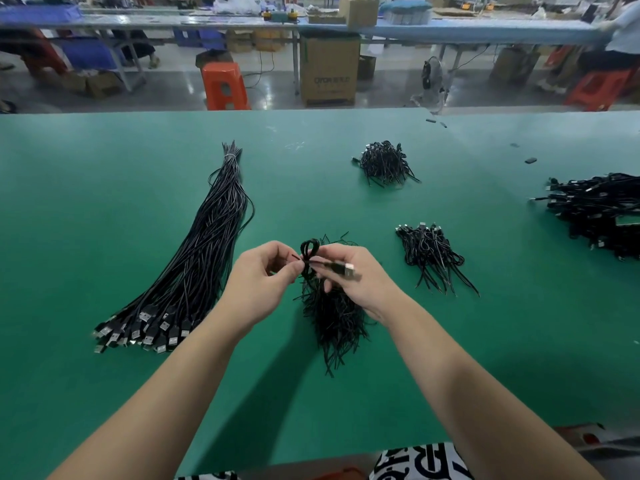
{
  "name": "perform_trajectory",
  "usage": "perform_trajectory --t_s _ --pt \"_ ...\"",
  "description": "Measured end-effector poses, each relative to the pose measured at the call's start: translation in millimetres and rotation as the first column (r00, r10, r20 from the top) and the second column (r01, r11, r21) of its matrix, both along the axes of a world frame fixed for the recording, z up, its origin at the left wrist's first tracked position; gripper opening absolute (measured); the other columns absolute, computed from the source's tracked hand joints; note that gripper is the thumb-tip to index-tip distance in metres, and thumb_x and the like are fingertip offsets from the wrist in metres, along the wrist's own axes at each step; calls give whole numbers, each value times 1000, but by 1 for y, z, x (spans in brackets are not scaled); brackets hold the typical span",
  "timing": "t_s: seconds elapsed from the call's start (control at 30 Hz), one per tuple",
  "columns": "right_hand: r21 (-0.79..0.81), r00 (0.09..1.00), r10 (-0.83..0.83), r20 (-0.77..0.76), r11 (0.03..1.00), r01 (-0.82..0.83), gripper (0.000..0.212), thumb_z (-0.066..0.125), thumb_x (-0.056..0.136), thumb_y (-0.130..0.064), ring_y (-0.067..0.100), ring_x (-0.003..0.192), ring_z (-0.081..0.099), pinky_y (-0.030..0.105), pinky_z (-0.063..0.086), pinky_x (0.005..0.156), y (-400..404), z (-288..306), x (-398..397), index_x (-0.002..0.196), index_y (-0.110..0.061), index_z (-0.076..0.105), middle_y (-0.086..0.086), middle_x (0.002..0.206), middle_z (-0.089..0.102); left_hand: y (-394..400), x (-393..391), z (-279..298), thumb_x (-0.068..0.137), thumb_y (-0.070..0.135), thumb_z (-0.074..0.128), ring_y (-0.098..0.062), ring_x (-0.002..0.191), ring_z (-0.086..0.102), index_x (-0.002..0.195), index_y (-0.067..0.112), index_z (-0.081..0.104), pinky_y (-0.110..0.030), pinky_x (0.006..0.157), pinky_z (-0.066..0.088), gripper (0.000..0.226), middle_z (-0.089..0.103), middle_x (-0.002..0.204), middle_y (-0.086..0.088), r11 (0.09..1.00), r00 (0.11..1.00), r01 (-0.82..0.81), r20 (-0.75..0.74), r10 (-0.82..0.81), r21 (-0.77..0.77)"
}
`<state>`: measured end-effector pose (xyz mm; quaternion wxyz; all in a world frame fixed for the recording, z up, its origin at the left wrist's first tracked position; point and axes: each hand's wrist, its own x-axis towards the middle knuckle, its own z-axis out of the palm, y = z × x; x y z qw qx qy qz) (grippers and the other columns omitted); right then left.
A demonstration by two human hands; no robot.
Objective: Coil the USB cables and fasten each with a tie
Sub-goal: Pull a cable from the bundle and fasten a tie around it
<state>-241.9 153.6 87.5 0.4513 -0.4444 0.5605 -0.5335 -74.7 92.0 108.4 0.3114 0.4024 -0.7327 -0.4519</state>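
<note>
Pinching one coiled USB cable (309,252) between them, both hands — left (265,277), right (353,275) — hover over loose ties (334,317).

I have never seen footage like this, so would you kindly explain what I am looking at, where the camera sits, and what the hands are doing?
There is no machine here: one camera worn on a person's head looks forward and down at their two bare hands over a green work table.

The left hand and right hand together hold a small coiled black USB cable. The right hand grips the coil, with the silver plug sticking out; the left pinches at its middle, apparently fastening a tie.

Under the hands lies a loose pile of thin black ties. To the left is a long bundle of straight black USB cables. To the right are heaps of already coiled cables, another further back, and a large one at the table's right edge.
</note>
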Motion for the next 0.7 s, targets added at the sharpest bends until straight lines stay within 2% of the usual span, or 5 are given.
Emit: perform_trajectory --t_s 0.07,0.13,0.33,0.53,0.7 --pt "15 999 -15 -31 1000 15 11 67 96 -16 15 50 49 21 44 53 0 -3 2 87 -18 72 0 64 62 1 1 0 91 11 69 0 62 51 84 16 65 -19 61 41 9 62 72 12 951 990 20 138 23 -308" --pt "46 999 -14 -41 999 16 13 63 99 -21 12 48 43 22 39 47 -2 -4 4 88 -15 68 -5 56 55 2 2 0 89 5 68 -16 75 57 87 11 65 -34 71 46 7 63 80 4 795 973 105 226 41 -597" --pt "89 996 13 92 996 -21 10 62 99 -24 8 45 38 22 35 41 -6 -1 5 104 -17 55 -9 58 57 -1 7 0 87 1 68 -31 72 58 84 8 67 -43 64 44 7 62 77 -3 494 947 235 311 75 -837" --pt "-33 955 167 243 986 -164 16 55 101 -5 14 57 54 29 57 59 -4 4 3 109 -14 65 7 84 73 -1 10 3 91 9 67 -7 76 55 84 16 64 -24 72 43 10 64 79 9 851 991 42 127 29 -524" --pt "-88 987 134 87 988 -126 22 74 88 -5 9 60 58 24 53 58 -6 0 5 107 -17 74 5 88 72 -7 9 2 91 12 70 3 60 52 78 22 64 -13 58 37 17 60 64 24 973 998 -15 58 29 -230"
